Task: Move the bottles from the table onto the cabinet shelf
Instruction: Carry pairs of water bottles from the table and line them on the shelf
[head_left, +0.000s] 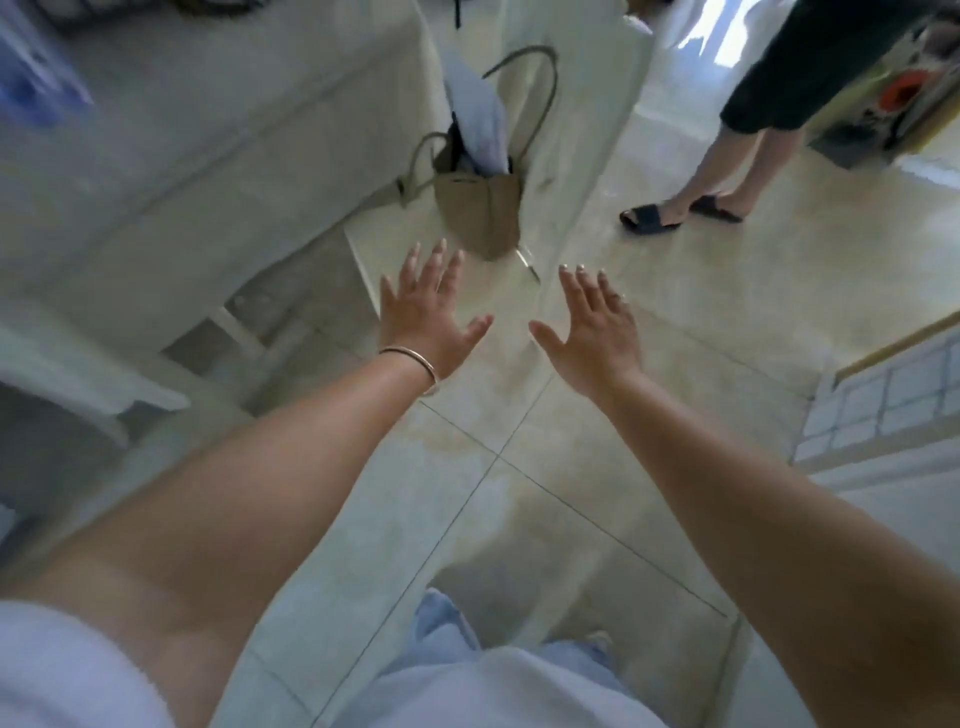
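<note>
While you're looking down, both your arms are stretched out in front of you over the floor (519, 493), and neither one is carrying anything. Your left hand (426, 306) is spread flat, fingers apart, palm facing down, with a thin bangle (410, 358) on the wrist. Your right hand (592, 327) is the same deal: fingers splayed, nothing in it, and there's what looks like a ring on one finger, though it's too blurry to be sure. The two hands are near each other but not touching, thumbs pointing inward.

No bottles show up anywhere in view, so you can't tell where they are from this angle.

Off to your left is the worktop (182, 156), covered in a pale cloth that hangs over its edge. The whole thing is motion-blurred, and there's something blue at its far left corner that you can't make out. A tan bag (478, 208) with long loop handles sits on the floor just past the worktop's right edge, with light blue fabric sticking out of the top. It's a bit beyond your left fingertips.

Further right, a person (727, 156) stands on the tiles in dark shorts and dark sandals, well apart from your hands.
</note>
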